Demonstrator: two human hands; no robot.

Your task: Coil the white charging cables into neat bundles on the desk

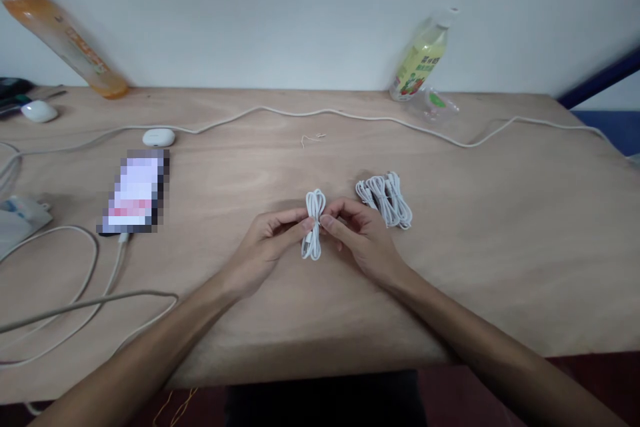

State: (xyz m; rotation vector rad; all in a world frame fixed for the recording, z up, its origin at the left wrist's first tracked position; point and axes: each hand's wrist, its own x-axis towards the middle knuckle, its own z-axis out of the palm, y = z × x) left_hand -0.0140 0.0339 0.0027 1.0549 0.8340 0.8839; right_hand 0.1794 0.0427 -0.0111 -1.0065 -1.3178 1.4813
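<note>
A white USB cable (314, 245), folded into a long bundle and cinched at its middle, is held upright just over the wooden table. My left hand (263, 245) pinches it from the left between thumb and fingers. From the right, my right hand (364, 238) closes its thumb and fingertips at the bundle's tied middle; whatever tie it grips there is mostly hidden. Just beyond my right hand lie several similar tied cable bundles (387, 199), side by side. Short loose bits of twist tie (313, 139) rest on the table farther back.
A phone (134, 190) with a charging cable plugged in lies at left, near a white earbud case (159, 138). An orange drink bottle (70, 47) and a yellow-green bottle (423, 57) lean on the wall. A long white cord (350, 116) crosses the table's back.
</note>
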